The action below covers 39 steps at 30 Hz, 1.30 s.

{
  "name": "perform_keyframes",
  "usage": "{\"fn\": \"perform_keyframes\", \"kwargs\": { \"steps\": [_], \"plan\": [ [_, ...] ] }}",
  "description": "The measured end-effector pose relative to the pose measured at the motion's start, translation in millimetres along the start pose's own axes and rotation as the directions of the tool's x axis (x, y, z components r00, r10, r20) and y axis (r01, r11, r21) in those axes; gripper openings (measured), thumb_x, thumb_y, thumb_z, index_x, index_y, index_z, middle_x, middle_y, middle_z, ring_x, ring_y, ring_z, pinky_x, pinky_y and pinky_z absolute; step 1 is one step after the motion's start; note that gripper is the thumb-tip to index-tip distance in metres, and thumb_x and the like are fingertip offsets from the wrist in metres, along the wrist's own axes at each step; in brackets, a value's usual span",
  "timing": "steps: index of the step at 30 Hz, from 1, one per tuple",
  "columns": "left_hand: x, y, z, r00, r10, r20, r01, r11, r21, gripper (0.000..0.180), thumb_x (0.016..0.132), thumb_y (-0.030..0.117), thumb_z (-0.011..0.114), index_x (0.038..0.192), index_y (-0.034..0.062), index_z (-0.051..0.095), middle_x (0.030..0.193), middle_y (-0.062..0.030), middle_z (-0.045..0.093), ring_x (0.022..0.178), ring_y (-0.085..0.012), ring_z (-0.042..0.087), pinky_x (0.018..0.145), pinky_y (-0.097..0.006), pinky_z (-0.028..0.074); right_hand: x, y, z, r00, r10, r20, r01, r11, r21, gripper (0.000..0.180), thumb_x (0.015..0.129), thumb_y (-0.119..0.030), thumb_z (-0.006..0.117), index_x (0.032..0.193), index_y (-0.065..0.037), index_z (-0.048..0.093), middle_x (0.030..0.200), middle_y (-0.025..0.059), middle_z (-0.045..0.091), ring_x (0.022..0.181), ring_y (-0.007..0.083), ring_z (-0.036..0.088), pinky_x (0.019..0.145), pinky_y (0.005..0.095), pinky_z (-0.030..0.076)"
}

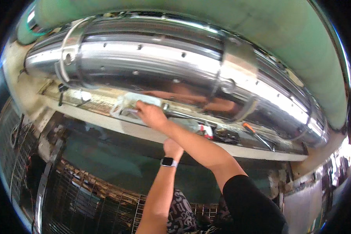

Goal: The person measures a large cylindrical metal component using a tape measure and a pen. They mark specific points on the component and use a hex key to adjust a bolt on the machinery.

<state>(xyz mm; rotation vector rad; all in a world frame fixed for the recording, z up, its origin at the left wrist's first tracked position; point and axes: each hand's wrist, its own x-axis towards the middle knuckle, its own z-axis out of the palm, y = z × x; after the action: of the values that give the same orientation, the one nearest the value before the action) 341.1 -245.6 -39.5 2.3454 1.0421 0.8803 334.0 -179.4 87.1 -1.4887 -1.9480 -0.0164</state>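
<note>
My right hand (149,114) reaches over a cut-open white plastic container (154,100) on the ledge. Its fingers are closed on a thin, pale metal piece (130,110) that points left; blur hides its exact kind. Below the right forearm is my left hand (172,148), with a watch (168,161) on its wrist. The left hand is curled, and what its fingers hold, if anything, is hidden. Just beyond both hands lies a large shiny metal cylinder (156,62) with rows of small holes and metal bands around it.
Along the ledge (105,124) lie a long metal bar tool (185,116), a red-and-white item (206,132), a dark bundle (227,136) and an orange-handled screwdriver (257,135). A black clamp-like piece (61,93) sits at the left. Green rollers (277,35) arch overhead; wire grating (74,195) lies below.
</note>
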Motion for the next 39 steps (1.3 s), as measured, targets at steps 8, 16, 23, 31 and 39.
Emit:
{"fn": "perform_keyframes", "kwargs": {
  "steps": [8, 16, 23, 31, 39],
  "plan": [
    [-0.2, 13.6, -19.3, 0.994, 0.066, -0.091, -0.058, 0.995, 0.086, 0.04, 0.078, 0.037, 0.062, 0.102, 0.006, 0.053, 0.098, -0.0112, 0.05, 0.077, -0.0316, 0.06, 0.062, -0.042, 0.049, -110.0, -66.2, -277.8, 0.925, -0.357, -0.133, 0.23, 0.801, -0.552, 0.024, 0.06, -0.003, 0.062, 0.083, -0.01, 0.06, 0.075, 0.0058, 0.054, 0.07, 0.0257, 0.058, 0.056, 0.0357, 0.049],
    [-0.6, 19.8, -20.1, 0.997, 0.055, -0.046, -0.051, 0.995, 0.086, 0.038, 0.08, 0.037, 0.061, 0.101, 0.0059, 0.053, 0.101, -0.0118, 0.051, 0.079, -0.0322, 0.06, 0.062, -0.042, 0.049, -99.7, -55.5, -345.9, 0.942, -0.332, 0.046, 0.239, 0.568, -0.788, 0.016, 0.062, -0.003, 0.059, 0.075, -0.009, 0.052, 0.072, 0.0066, 0.047, 0.072, 0.0254, 0.055, 0.054, 0.0364, 0.047],
    [-1.0, 19.2, -20.9, 0.999, 0.04, -0.032, -0.038, 0.998, 0.049, 0.038, 0.079, 0.037, 0.061, 0.098, 0.0051, 0.053, 0.1, -0.0118, 0.05, 0.079, -0.0329, 0.059, 0.062, -0.043, 0.049, -89.6, -54.0, -352.8, 0.914, -0.373, 0.159, 0.326, 0.443, -0.835, 0.015, 0.06, -0.005, 0.057, 0.074, -0.009, 0.05, 0.073, 0.0055, 0.046, 0.075, 0.0237, 0.054, 0.051, 0.035, 0.046],
    [-1.5, 17.1, -19.9, 0.995, 0.072, -0.066, -0.068, 0.996, 0.051, 0.036, 0.079, 0.035, 0.062, 0.097, 0.0052, 0.053, 0.098, -0.0122, 0.05, 0.078, -0.0336, 0.059, 0.061, -0.043, 0.049, -81.8, -58.4, -362.5, 0.87, -0.365, 0.332, 0.462, 0.366, -0.808, 0.016, 0.062, -0.007, 0.057, 0.076, -0.009, 0.05, 0.074, 0.0046, 0.045, 0.075, 0.0216, 0.053, 0.05, 0.033, 0.046],
    [-0.2, 15.4, -19.2, 0.991, 0.091, -0.098, -0.086, 0.995, 0.054, 0.035, 0.079, 0.033, 0.062, 0.096, 0.005, 0.053, 0.094, -0.0119, 0.05, 0.078, -0.0334, 0.059, 0.061, -0.043, 0.049, -69.2, -62.6, -370.8, 0.816, -0.353, 0.457, 0.554, 0.253, -0.793, 0.012, 0.066, -0.012, 0.055, 0.076, -0.009, 0.049, 0.074, 0.0043, 0.045, 0.074, 0.02, 0.053, 0.05, 0.0316, 0.047]
  ]
}}
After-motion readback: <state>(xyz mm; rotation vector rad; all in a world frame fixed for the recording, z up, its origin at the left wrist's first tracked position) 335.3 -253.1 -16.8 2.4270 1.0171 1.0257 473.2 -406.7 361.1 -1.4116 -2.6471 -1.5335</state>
